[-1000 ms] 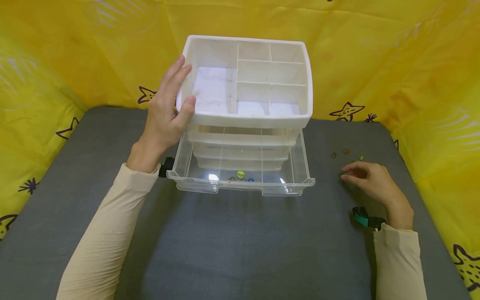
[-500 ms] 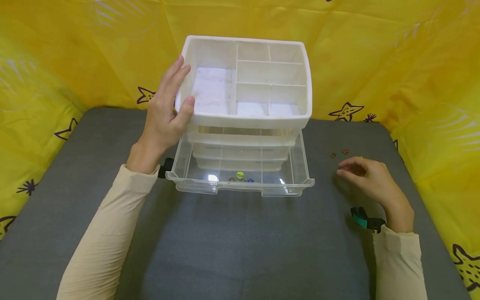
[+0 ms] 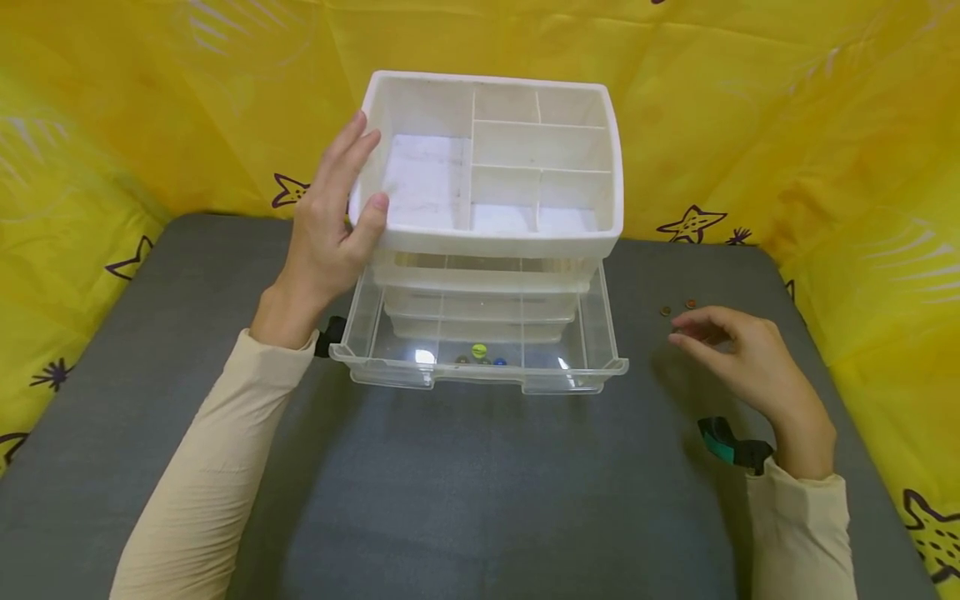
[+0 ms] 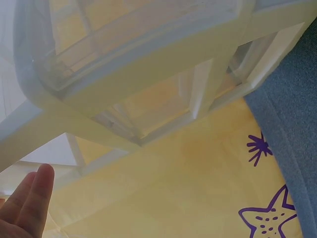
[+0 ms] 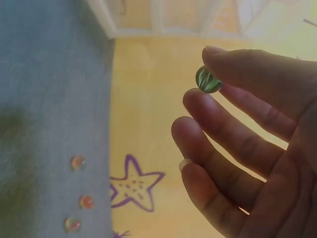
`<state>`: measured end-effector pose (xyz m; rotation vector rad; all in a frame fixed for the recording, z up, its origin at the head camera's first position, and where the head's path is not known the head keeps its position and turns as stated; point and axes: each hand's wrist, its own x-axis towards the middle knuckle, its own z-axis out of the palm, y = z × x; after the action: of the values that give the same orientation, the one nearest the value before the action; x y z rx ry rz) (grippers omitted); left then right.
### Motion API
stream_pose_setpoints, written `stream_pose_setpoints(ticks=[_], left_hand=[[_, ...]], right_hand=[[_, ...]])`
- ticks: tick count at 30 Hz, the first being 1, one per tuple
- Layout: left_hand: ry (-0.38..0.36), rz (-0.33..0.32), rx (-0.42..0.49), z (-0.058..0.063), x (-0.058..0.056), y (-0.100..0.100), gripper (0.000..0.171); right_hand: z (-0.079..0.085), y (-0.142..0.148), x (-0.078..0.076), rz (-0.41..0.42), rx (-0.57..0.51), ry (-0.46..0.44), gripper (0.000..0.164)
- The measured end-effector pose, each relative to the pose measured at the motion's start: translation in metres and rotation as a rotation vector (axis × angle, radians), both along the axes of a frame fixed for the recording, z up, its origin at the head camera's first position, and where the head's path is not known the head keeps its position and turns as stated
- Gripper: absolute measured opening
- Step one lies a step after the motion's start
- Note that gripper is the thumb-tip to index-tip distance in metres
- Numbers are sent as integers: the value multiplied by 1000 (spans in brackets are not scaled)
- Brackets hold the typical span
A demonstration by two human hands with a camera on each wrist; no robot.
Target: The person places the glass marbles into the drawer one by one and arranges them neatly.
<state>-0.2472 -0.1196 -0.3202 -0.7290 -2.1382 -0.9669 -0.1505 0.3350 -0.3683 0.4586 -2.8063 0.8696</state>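
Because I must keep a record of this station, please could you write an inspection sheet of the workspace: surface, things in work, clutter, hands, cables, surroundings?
Surface: dark grey table.
Job's things: white drawer unit; clear drawer pulled out, several marbles inside; green marble; three loose marbles on the table, seen in the right wrist view.
Clutter: nothing seen.
Left hand: rests against the unit's left side.
Right hand: pinches the green marble above the table.
Cables: nothing seen.
Surroundings: yellow cloth with starfish drawings.
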Motion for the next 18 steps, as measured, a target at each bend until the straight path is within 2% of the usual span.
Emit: stream_pose_setpoints(ticks=[8,18], left_hand=[[0,-15,30,0,0,1,60],[-1,6,-10,0,0,0,59]], right_hand=[[18,-17,2,0,-12,110,21],[44,-38,4,68,-19,256,31]])
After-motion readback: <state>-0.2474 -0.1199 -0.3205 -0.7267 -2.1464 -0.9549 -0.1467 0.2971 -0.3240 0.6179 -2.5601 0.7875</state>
